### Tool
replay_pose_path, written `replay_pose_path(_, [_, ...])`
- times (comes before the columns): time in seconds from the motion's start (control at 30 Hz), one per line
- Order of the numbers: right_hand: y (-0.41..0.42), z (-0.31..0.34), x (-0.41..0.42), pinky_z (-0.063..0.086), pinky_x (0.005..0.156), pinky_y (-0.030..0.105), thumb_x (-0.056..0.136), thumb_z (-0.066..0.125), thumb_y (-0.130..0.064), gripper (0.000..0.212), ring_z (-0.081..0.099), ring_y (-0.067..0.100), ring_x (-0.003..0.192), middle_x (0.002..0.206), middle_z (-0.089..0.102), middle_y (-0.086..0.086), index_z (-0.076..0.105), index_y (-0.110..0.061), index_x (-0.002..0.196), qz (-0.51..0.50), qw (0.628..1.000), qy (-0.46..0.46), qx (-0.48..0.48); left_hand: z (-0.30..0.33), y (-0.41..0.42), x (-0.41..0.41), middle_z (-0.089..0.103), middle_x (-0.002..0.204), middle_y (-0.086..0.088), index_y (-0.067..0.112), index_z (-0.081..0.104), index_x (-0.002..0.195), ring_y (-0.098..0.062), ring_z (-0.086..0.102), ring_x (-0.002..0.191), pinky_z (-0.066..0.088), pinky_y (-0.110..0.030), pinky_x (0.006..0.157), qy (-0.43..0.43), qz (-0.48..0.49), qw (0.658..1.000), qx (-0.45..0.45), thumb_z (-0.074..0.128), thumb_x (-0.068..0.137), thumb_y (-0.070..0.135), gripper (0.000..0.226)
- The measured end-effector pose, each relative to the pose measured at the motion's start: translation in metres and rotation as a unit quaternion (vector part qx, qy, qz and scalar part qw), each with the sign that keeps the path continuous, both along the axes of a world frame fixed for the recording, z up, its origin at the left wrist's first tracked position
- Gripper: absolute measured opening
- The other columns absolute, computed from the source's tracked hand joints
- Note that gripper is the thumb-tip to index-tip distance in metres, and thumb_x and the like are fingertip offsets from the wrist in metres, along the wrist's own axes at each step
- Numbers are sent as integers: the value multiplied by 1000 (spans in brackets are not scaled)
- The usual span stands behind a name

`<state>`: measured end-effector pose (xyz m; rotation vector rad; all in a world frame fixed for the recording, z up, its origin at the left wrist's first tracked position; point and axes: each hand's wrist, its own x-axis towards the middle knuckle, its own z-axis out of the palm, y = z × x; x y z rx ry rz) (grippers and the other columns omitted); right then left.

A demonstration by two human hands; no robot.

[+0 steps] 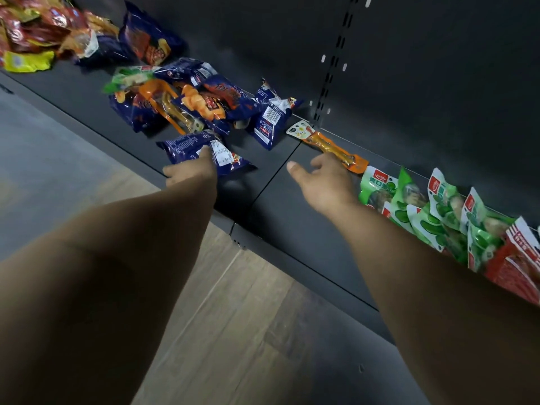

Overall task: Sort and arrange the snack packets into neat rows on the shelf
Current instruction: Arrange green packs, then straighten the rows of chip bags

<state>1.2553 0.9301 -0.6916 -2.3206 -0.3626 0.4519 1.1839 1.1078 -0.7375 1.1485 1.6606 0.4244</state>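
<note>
- Left hand is down at the front edge of the dark shelf, fingers curled onto a blue packet that lies printed-back up. Looks like a pinch grip on its near edge, thumb side hidden under the packet so I can't fully tell.
- Right hand is spread loose, thumb sticking out to the left, fingertips touching the near end of a long orange stick packet. Can't tell if it's actually gripping it or just resting on it.
- That orange stick packet lies flat and diagonal along the back of the shelf, close to the back panel, white end pointing toward the upright slotted rail.
- Just behind the left hand there's a messy heap of blue and orange packets, all overlapping, with a green one poking out at the top left.
- One more blue packet sits barcode up between that heap and the orange stick.
- Far left corner has another jumble of red and yellow packets, with a blue bag leaning next to it.
- To the right of the right hand, green packets stand in an overlapping row along the shelf, then red packets at the frame edge.
- Wood-look floor runs below the shelf.
</note>
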Motion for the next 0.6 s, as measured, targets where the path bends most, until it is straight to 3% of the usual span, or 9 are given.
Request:
replay_pose_path(0.1, [-4,-2,3,32,76,22,90,55,-49,56,51,20,115,131,51,3,45,-13,132,7,1000,-3,-14,-7,5,3,57,126,-12,8,38,137,-29,57,108,49,-39,88,-66,8,997,-32,61,74,69,91])
replay_pose_path(0.23, [-8,-6,7,33,81,23,89,57,-49,57,50,22,119,132,51,5,45,-12,132,6,1000,-1,-13,-11,11,4,61,114,-7,9,46,130,-24,60,99,50,-36,83,-76,2,996,-46,61,74,69,83])
replay_pose_path(0.37, [-10,-10,7,35,85,25,89,57,-49,58,49,24,121,134,50,6,45,-12,132,12,1000,4,-18,-8,11,1,57,110,-4,9,46,129,-22,57,101,49,-35,92,-84,-11,995,-58,67,81,52,68])
replay_pose_path(0.6, [-21,-15,7,38,82,25,83,67,-46,68,48,23,122,138,45,6,40,-13,137,15,1000,-6,-18,-3,-31,16,59,119,-10,9,47,129,-29,57,104,49,-39,91,-107,-17,994,-31,72,81,43,63])
